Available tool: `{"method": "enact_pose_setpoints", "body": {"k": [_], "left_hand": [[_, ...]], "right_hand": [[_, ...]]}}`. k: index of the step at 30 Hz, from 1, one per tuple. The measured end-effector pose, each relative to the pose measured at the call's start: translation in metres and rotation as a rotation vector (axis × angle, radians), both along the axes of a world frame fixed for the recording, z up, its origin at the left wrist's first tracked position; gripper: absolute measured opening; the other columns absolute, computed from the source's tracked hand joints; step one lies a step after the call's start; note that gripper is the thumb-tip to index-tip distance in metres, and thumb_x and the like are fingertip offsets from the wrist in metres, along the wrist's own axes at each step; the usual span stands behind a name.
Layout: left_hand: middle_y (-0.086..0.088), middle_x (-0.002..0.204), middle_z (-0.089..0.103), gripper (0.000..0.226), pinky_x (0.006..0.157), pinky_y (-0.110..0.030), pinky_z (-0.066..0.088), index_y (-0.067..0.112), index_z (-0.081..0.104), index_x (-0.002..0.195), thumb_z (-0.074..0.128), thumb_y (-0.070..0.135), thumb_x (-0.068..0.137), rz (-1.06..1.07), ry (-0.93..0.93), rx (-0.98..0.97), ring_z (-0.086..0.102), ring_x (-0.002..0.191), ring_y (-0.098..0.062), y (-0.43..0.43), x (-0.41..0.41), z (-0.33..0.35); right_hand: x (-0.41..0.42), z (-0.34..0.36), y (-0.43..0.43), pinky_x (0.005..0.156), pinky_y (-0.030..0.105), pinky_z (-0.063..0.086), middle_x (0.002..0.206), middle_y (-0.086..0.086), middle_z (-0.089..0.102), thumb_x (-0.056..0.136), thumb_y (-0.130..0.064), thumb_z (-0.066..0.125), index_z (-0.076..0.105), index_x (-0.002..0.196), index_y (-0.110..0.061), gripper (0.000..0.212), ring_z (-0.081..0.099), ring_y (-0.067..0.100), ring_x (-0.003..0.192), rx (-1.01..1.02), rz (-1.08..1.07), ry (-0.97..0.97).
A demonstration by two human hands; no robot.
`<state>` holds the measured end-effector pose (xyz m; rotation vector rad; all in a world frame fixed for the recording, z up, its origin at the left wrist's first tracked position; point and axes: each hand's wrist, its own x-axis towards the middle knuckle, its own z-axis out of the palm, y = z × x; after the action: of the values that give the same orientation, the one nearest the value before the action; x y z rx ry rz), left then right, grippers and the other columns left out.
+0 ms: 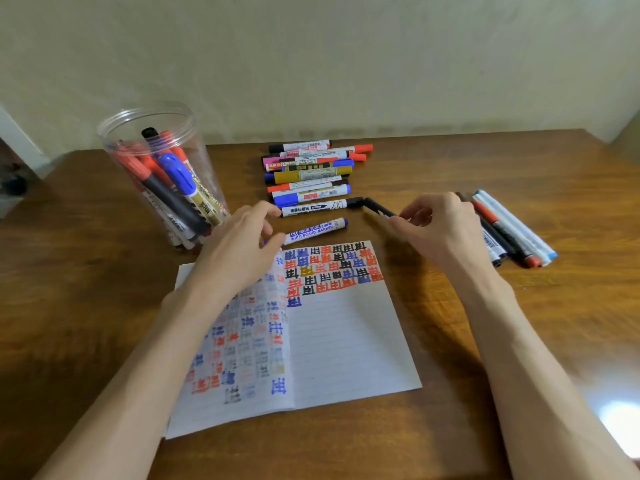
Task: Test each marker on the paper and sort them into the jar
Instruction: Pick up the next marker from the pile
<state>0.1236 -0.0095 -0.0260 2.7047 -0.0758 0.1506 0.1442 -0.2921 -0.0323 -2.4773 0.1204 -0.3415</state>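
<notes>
1. Through the head camera I count one jar point(162, 174), clear plastic, standing upright at the back left of the desk point(519, 341). It holds markers leaning at a slant, with red, black and blue among them. They overlap, so I make it at least six and cannot count closer.
2. There is one paper point(346, 341), an open lined notebook of two pages, lying flat in the middle of the desk. The right page has rows of test marks in black, red, blue and gold across its top. The left page is covered in fainter marks.
3. Behind the paper lies a pile of markers point(311, 173), about ten, side by side and partly stacked. Their caps are black, red, pink, blue and gold.
4. Two more lie singly between the pile and the paper. A black-capped marker point(318, 206) lies just in front of the pile, and a whiteboard marker point(315, 230) with a purple cap lies just past the paper's top edge.
5. On the right lies a second group of markers point(512, 230), four or five of them, close together and aslant.
6. I see two hands. The left hand point(242, 244) is over the paper's top left corner with its fingers loosely curled. Its fingertips cover the left end of the whiteboard marker. It is blurred, so I cannot tell whether it grips.
7. The right hand point(440, 226) pinches a black marker point(379, 208) by one end between thumb and fingertips. The marker's free end is just beside the cap of the black-capped marker.
</notes>
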Motion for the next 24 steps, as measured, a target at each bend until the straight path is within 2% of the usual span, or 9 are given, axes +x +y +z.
{"method": "enact_pose_setpoints", "body": {"k": [3, 6, 10, 13, 18, 21, 24], "left_hand": [[0.003, 0.121, 0.059, 0.040, 0.078, -0.029, 0.045, 0.025, 0.055, 0.139, 0.063, 0.034, 0.101, 0.063, -0.149, 0.005, 0.060, 0.100, -0.011, -0.017, 0.020, -0.009], [-0.003, 0.128, 0.059, 0.036, 0.080, -0.029, 0.044, 0.024, 0.060, 0.134, 0.065, 0.034, 0.100, 0.093, -0.203, 0.044, 0.060, 0.112, -0.019, -0.022, 0.035, -0.014], [-0.006, 0.132, 0.058, 0.038, 0.081, -0.032, 0.043, 0.023, 0.063, 0.132, 0.069, 0.037, 0.097, 0.138, -0.180, 0.091, 0.057, 0.118, -0.025, -0.020, 0.046, -0.018], [-0.007, 0.129, 0.059, 0.036, 0.079, -0.033, 0.041, 0.024, 0.065, 0.128, 0.071, 0.038, 0.095, 0.153, -0.153, 0.111, 0.058, 0.116, -0.026, -0.019, 0.049, -0.022], [-0.005, 0.124, 0.064, 0.028, 0.078, -0.034, 0.040, 0.023, 0.067, 0.118, 0.073, 0.038, 0.094, 0.164, -0.148, 0.097, 0.060, 0.111, -0.025, -0.018, 0.051, -0.025], [-0.004, 0.118, 0.070, 0.022, 0.078, -0.035, 0.043, 0.021, 0.067, 0.114, 0.071, 0.034, 0.097, 0.164, -0.202, 0.036, 0.062, 0.110, -0.024, -0.019, 0.050, -0.025], [-0.004, 0.114, 0.073, 0.020, 0.080, -0.032, 0.047, 0.017, 0.068, 0.115, 0.069, 0.028, 0.098, 0.148, -0.260, -0.064, 0.064, 0.106, -0.021, -0.020, 0.045, -0.021]], "right_hand": [[-0.002, 0.001, 0.000, 0.066, 0.031, 0.051, 0.092, -0.001, 0.071, 0.086, -0.041, 0.083, 0.076, 0.099, -0.020, 0.025, 0.066, 0.016, 0.081, -0.082, -0.055, 0.028], [-0.002, 0.003, -0.003, 0.067, 0.031, 0.045, 0.095, 0.001, 0.071, 0.083, -0.040, 0.084, 0.072, 0.101, -0.020, 0.029, 0.064, 0.019, 0.083, -0.134, -0.109, 0.046], [-0.002, 0.003, -0.006, 0.068, 0.032, 0.036, 0.098, -0.001, 0.063, 0.085, -0.036, 0.082, 0.063, 0.108, -0.022, 0.032, 0.053, 0.019, 0.084, -0.186, -0.162, 0.036], [-0.001, -0.001, -0.007, 0.067, 0.032, 0.034, 0.106, 0.003, 0.069, 0.087, -0.031, 0.078, 0.062, 0.113, -0.022, 0.032, 0.050, 0.020, 0.085, -0.206, -0.183, -0.004], [-0.001, -0.003, -0.005, 0.067, 0.032, 0.040, 0.108, 0.004, 0.072, 0.092, -0.030, 0.075, 0.065, 0.115, -0.019, 0.028, 0.055, 0.018, 0.082, -0.192, -0.146, -0.041], [-0.001, -0.004, 0.002, 0.073, 0.039, 0.057, 0.096, -0.001, 0.073, 0.093, -0.029, 0.071, 0.070, 0.108, -0.019, 0.018, 0.067, 0.022, 0.086, -0.083, -0.092, -0.099], [-0.003, -0.004, 0.014, 0.073, 0.041, 0.060, 0.085, -0.008, 0.067, 0.094, -0.029, 0.070, 0.074, 0.102, -0.020, 0.013, 0.066, 0.015, 0.081, 0.035, -0.014, -0.092]]}}
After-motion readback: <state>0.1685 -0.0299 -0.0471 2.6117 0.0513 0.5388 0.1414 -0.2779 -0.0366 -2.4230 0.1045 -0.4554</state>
